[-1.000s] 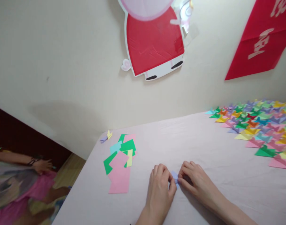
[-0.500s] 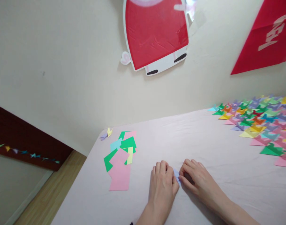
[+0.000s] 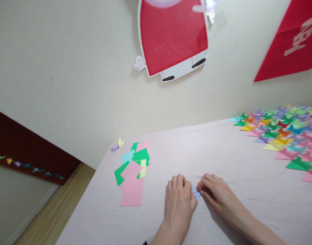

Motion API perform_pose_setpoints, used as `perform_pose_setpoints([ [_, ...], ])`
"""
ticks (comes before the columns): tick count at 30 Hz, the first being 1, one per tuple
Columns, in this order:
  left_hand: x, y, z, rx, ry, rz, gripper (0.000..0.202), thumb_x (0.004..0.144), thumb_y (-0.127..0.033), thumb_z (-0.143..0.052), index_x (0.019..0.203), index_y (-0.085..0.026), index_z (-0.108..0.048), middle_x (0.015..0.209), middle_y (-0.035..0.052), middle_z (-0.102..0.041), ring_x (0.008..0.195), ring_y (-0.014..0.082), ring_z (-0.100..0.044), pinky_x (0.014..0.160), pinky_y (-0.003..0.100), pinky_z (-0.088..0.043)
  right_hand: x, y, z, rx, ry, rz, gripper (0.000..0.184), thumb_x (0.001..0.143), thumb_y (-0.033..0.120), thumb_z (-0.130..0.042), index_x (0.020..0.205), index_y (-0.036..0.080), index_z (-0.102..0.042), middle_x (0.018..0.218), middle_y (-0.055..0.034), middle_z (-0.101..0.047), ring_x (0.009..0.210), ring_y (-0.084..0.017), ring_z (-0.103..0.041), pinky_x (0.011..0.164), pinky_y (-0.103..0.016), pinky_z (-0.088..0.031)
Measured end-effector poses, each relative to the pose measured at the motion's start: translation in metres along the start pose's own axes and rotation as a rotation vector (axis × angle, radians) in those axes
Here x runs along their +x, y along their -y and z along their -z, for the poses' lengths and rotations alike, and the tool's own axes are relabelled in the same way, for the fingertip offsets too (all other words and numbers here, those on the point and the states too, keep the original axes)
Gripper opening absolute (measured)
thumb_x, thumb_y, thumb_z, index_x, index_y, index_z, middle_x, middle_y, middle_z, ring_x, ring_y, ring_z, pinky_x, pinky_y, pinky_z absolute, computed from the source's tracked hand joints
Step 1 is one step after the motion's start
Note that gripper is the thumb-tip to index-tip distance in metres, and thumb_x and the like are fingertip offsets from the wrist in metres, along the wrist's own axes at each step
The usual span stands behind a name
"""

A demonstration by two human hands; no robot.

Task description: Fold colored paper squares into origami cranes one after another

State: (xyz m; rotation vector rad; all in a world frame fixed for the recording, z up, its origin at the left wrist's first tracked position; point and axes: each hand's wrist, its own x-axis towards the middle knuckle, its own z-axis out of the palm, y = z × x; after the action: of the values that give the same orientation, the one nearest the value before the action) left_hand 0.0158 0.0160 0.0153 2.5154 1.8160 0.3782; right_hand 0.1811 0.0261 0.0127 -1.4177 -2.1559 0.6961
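Note:
Between my two hands a small piece of folded lavender paper (image 3: 196, 192) lies on the pale pink cloth surface (image 3: 168, 149). My left hand (image 3: 179, 197), fingers curled, holds its left side and covers part of it. With thumb and forefinger together, my right hand (image 3: 215, 191) pinches the right tip of the paper. Creases show on the bit between the hands; the rest is hidden under my left fingers.
Loose paper sheets (image 3: 131, 194) in pink, green, blue and yellow overlap at the left. Two small folded paper pieces (image 3: 117, 145) sit at the far left corner. Rows of coloured paper cranes (image 3: 283, 132) stand at the right. A wall (image 3: 89, 85) rises behind.
My right thumb and forefinger have closed at the paper's right tip, and slightly more of the lavender paper shows between my hands. The view has shifted slightly.

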Motion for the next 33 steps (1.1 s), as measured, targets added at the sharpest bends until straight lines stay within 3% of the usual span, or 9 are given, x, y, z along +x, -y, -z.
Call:
perform_pose_setpoints([
  [9,0.001,0.001,-0.006,0.007,0.004,0.010,0.015,0.079,-0.008,-0.058,0.088,-0.020,-0.058,0.095,0.0027,-0.056,0.091,0.0228,-0.052,0.076,0.037,-0.046,0.000,0.002,-0.002,-0.007,-0.019,0.003,0.018,0.086,0.014,-0.047,0.081,0.023,-0.062,0.083,-0.0034,-0.064,0.082,-0.023,-0.056,0.075,-0.037,-0.040],
  [20,0.001,0.000,-0.005,-0.036,0.078,0.058,0.018,0.080,-0.009,-0.055,0.095,-0.019,-0.059,0.100,0.0043,-0.056,0.095,0.0254,-0.050,0.080,0.041,-0.044,0.000,0.008,-0.015,-0.097,-0.126,-0.048,0.005,0.081,0.023,-0.062,0.076,0.024,-0.060,0.081,-0.0021,-0.063,0.079,-0.023,-0.056,0.072,-0.037,-0.039],
  [25,0.001,-0.002,0.000,-0.071,0.111,0.096,0.018,0.081,-0.008,-0.052,0.095,-0.019,-0.057,0.101,0.0049,-0.056,0.097,0.0256,-0.049,0.083,0.043,-0.041,0.000,0.008,-0.017,-0.099,-0.149,-0.050,0.006,0.079,0.020,-0.058,0.075,0.024,-0.060,0.081,-0.0028,-0.064,0.079,-0.023,-0.056,0.072,-0.037,-0.038],
  [33,-0.002,0.000,0.007,-0.213,0.118,0.120,0.023,0.079,-0.004,-0.051,0.094,-0.022,-0.055,0.102,0.0013,-0.055,0.097,0.0224,-0.047,0.083,0.038,-0.038,-0.001,0.000,-0.016,-0.054,-0.120,-0.042,0.024,0.075,0.007,-0.045,0.077,0.023,-0.062,0.081,-0.0034,-0.064,0.081,-0.023,-0.056,0.073,-0.037,-0.038],
])
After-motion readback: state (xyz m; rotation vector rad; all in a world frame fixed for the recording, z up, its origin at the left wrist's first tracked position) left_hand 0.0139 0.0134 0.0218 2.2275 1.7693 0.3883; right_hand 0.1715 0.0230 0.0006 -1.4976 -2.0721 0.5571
